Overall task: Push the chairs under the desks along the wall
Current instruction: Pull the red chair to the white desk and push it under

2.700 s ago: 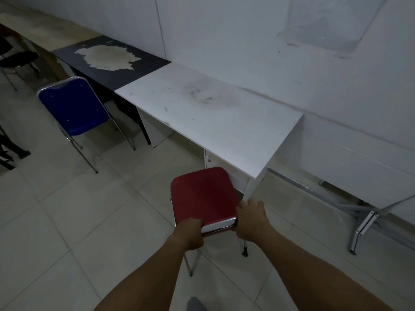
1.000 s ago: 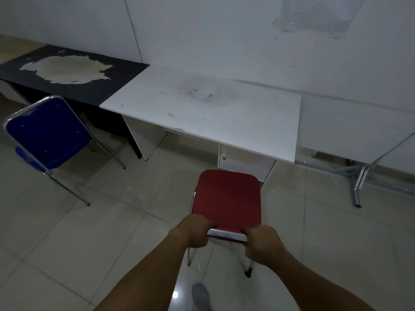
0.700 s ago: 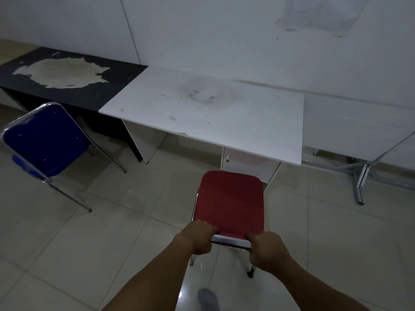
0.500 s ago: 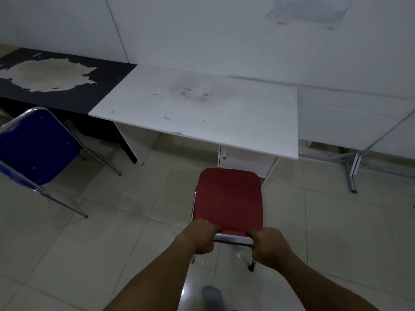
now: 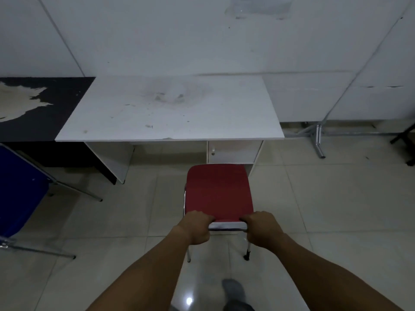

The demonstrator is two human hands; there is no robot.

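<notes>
A red folding chair [image 5: 219,193] with a chrome frame stands on the tiled floor in front of the white desk [image 5: 170,108], facing its right-hand cabinet. My left hand [image 5: 196,226] grips the left end of the chair's chrome top rail. My right hand [image 5: 261,228] grips the right end of the same rail. The chair's front edge sits just short of the desk's front edge. A blue folding chair [image 5: 20,194] stands at the far left, out in front of the black desk [image 5: 45,108] with the worn top.
A white cabinet [image 5: 233,151] fills the right part under the white desk; the left part under it is open. A metal stand [image 5: 318,140] rests on the floor to the right by the wall. My grey-socked foot [image 5: 233,290] shows below the chair.
The view has swung to face the white desk squarely. The red chair, held by both hands throughout, has turned from the desk's right corner to point straight at the desk.
</notes>
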